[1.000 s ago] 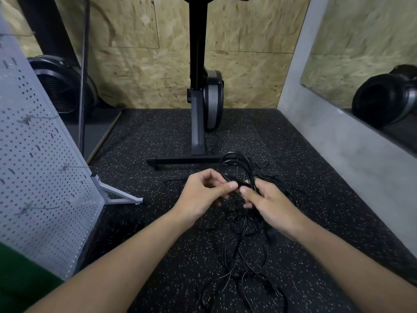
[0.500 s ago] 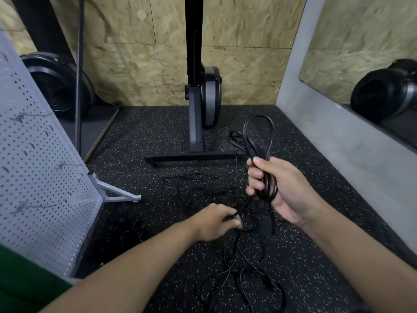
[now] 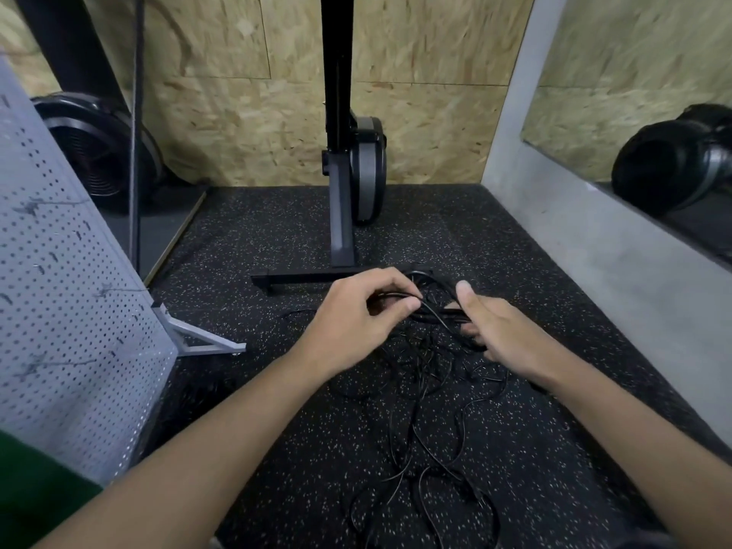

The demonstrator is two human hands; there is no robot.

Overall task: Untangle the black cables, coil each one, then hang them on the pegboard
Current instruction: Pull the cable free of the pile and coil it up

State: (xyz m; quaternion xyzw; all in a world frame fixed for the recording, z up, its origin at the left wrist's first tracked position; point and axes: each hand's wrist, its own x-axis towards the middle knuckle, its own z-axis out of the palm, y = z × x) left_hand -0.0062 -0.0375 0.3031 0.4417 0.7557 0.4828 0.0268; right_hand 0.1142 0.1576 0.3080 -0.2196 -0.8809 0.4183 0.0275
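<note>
Likely coiling: left hand (image 3: 352, 322) pinches a strand (image 3: 396, 297), right hand (image 3: 511, 334) grips the coil (image 3: 439, 314); next, draw slack from the tangle (image 3: 427, 410) at six o'clock.

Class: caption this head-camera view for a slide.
Left hand and right hand grip a looped black cable above tangled black cables on speckled floor, beside white perforated pegboard.

A black machine post (image 3: 336, 112) with a grey wheel (image 3: 367, 168) stands at twelve o'clock on the speckled floor (image 3: 257, 239), against a chipboard wall (image 3: 237, 124). A mirror (image 3: 633, 65) is at two o'clock and a black fan housing (image 3: 95, 152) at ten.
</note>
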